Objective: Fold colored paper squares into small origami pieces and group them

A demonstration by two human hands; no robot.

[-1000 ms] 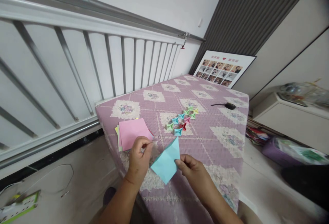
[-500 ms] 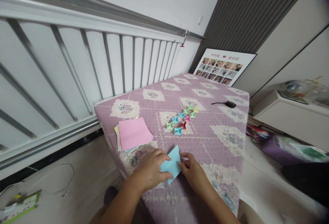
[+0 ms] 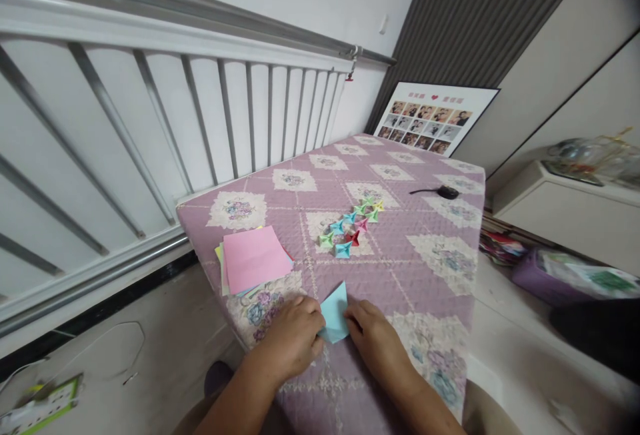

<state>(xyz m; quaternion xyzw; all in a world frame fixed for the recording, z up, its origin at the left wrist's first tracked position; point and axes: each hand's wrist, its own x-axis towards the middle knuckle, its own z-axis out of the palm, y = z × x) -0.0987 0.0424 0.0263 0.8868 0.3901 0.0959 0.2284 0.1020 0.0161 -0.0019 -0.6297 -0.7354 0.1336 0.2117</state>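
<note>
A light blue sheet of folding paper (image 3: 334,314) lies near the table's front edge, between my two hands. Its top corner points away from me, and its near edge looks folded up. My left hand (image 3: 299,330) pinches the paper's left side, fingers curled. On the right side, my right hand (image 3: 369,330) grips the edge with thumb and bent fingers. Farther up the cloth stand several small folded paper pieces (image 3: 343,249) in blue, green, red, pink and yellow. To the left is a stack of coloured paper squares (image 3: 257,260), a pink one on top.
A purple flowered cloth (image 3: 365,275) covers the table. A black spoon-shaped object (image 3: 447,192) lies at the far right. A white radiator (image 3: 200,115) runs along the left, and a photo board (image 3: 435,117) leans at the back. A cabinet (image 3: 565,215) stands to the right.
The blue paper's near corner, which pointed toward me, is now folded up. My left hand's fingers have closed in at the left side. The view has shifted slightly.
</note>
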